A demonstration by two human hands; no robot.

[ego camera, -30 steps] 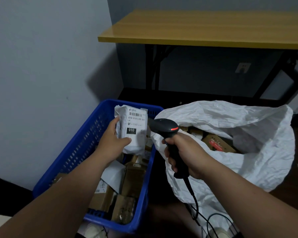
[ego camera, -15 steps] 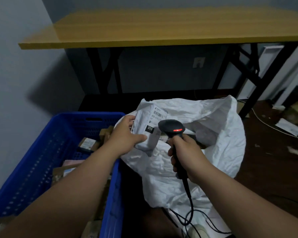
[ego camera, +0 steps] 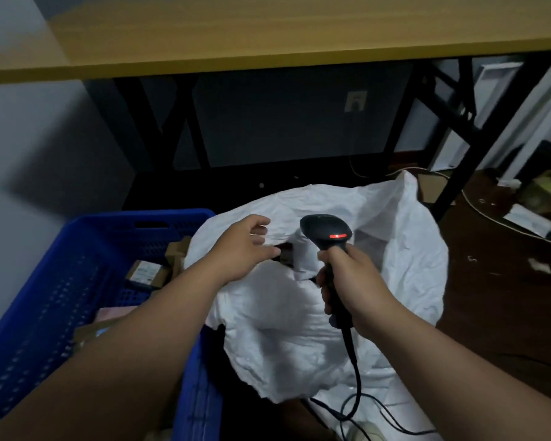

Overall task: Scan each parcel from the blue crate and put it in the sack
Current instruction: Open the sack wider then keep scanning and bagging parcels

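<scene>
Fingers [ego camera: 261,232] of the left hand [ego camera: 239,249] hang loosely spread and empty over the white sack [ego camera: 395,265]; the right hand [ego camera: 350,281] grips the barcode scanner [ego camera: 326,232]. Parcels [ego camera: 147,272] remain in the blue crate [ego camera: 61,281] just left. Good practice now appears to be reaching back for the next parcel, label up toward the scanner.

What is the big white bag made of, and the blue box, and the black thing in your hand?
The sack looks like thin matte white plastic or woven fabric: it crumples and folds. The blue crate seems hard plastic, with moulded holes. The scanner looks like smooth black plastic, slightly shiny.
</scene>
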